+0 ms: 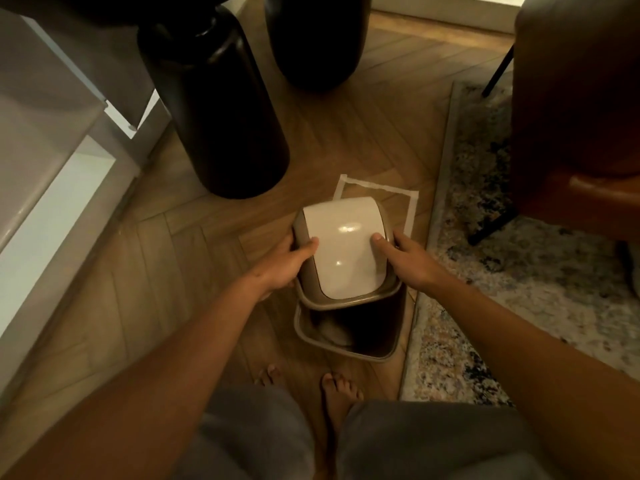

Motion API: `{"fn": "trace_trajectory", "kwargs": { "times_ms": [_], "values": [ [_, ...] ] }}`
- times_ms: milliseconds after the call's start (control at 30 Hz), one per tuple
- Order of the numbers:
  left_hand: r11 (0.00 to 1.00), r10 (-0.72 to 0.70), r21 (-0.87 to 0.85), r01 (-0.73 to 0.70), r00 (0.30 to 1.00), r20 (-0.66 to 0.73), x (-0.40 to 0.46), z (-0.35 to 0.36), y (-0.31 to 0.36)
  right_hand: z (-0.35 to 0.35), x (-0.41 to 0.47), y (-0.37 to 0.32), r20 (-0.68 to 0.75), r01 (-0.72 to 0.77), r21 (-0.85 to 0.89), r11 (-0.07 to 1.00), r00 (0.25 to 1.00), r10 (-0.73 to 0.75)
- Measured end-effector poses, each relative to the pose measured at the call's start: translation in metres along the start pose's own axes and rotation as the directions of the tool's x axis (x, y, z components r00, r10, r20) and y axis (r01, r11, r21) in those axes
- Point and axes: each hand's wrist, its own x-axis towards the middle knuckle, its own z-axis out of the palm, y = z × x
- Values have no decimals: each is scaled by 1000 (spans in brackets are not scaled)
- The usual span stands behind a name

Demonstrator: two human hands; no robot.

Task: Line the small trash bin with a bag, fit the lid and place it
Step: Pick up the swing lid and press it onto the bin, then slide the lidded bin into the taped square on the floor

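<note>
Two hands hold a lid (346, 252) above the open bin (349, 336) on the wood floor (194, 258). Left hand (285, 263) and right hand (410, 259) grip its opposite sides, thumbs pressed on the pale flap, fingers curled round the rim. A taped square (381, 195) lies just beyond.
</note>
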Motion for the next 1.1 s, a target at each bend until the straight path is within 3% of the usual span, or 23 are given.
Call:
{"fn": "trace_trajectory", "kwargs": {
  "times_ms": [367,1100],
  "values": [
    [994,58,94,-59,998,12,4,0,-27,-4,-6,6,132,3,-133,991,991,15],
    [983,-48,176,41,998,34,-22,24,-21,-8,-65,24,131,-32,-373,927,988,86]
  ]
}}
